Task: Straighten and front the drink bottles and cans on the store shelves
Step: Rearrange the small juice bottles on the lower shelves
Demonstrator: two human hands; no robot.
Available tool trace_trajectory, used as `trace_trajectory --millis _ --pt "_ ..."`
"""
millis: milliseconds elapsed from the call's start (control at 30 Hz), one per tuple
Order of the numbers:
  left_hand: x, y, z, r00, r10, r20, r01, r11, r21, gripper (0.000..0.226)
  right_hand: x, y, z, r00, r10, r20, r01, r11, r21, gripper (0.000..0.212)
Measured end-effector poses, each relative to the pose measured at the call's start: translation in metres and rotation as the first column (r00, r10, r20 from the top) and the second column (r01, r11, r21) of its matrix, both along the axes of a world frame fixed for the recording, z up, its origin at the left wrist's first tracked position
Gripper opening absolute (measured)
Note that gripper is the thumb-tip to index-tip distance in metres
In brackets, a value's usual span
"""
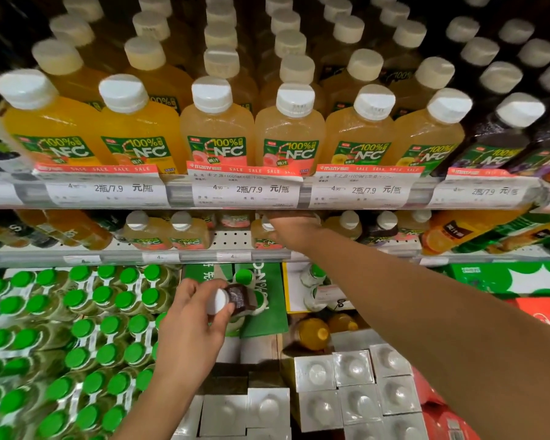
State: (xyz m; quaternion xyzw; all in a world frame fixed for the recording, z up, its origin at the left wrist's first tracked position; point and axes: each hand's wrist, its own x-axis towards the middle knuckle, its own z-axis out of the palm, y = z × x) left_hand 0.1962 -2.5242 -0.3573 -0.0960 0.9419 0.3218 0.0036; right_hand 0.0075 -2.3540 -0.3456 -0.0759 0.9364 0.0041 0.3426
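Glossy, seemingly plastic juice bottles (217, 128)

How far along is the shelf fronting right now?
Done: the top shelf's front row of NFC bottles stands upright at the edge, labels out. In hand: the left hand holds a dark bottle; the right hand reaches into the middle shelf. Left: that shelf's gaps and set-back bottles.

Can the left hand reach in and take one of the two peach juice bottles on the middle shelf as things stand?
Probably not yet. The way to the peach juice bottles looks open, with nothing in front of them, but the left hand is already full: its fingers are wrapped around a dark bottle. It would have to put that down first.
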Motion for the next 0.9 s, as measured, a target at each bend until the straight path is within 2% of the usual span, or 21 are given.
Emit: trace_trajectory --millis 33,67,133,167,233,300,367,433,500,667,900 --pt "-0.002 -0.001 0.001 1.0 -0.001 -0.007 0.001 1.0 -0.01 0.034 0.001 0.005 0.004 1.0 -0.02 0.001 0.02 0.988 -0.151 0.03" --pt "-0.003 -0.002 0.003 1.0 0.002 -0.011 -0.002 1.0 -0.021 0.035 0.001 0.016 0.0 0.987 0.04 -0.158 -0.07 0.979 -0.194 0.029" --pt "-0.006 -0.003 0.004 1.0 0.01 -0.015 -0.011 0.999 -0.035 0.035 0.011 0.041 -0.01 0.91 0.134 -0.392 -0.204 0.969 -0.142 0.027" --pt "-0.007 -0.002 0.004 1.0 0.012 -0.012 -0.013 0.999 -0.038 0.034 0.018 0.059 -0.017 0.85 0.122 -0.512 -0.225 0.964 -0.143 0.026" --pt "-0.009 0.001 0.005 1.0 0.015 -0.007 -0.016 0.999 -0.048 0.034 0.028 0.102 -0.019 0.717 0.041 -0.696 -0.231 0.956 -0.182 0.028" --pt "-0.01 0.005 0.007 1.0 0.014 -0.008 -0.014 0.998 -0.054 0.035 0.033 0.149 -0.021 0.609 -0.006 -0.793 -0.162 0.978 -0.131 0.028" --pt "-0.01 0.009 0.008 1.0 0.011 -0.008 -0.011 0.998 -0.055 0.037 0.031 0.19 -0.02 0.611 0.043 -0.79 -0.058 0.998 0.01 0.023" --pt "-0.009 0.013 0.011 1.0 0.012 -0.014 -0.013 0.999 -0.03 0.04 0.023 0.221 -0.021 0.735 0.007 -0.678 0.139 0.977 0.161 0.015" --pt "-0.009 0.019 0.012 1.0 0.009 -0.024 -0.009 1.0 -0.021 0.043 0.01 0.242 -0.024 0.823 -0.042 -0.567 0.215 0.946 0.242 0.024" --pt "-0.004 0.027 0.008 1.0 -0.018 -0.02 0.017 0.998 -0.059 0.049 -0.02 0.267 -0.04 0.921 -0.079 -0.38 0.154 0.973 0.172 0.029" --pt "0.0 0.036 0.013 1.0 -0.022 0.006 0.022 0.997 -0.08 0.047 -0.013 0.278 -0.044 0.907 -0.16 -0.39 0.232 0.962 0.144 0.017"
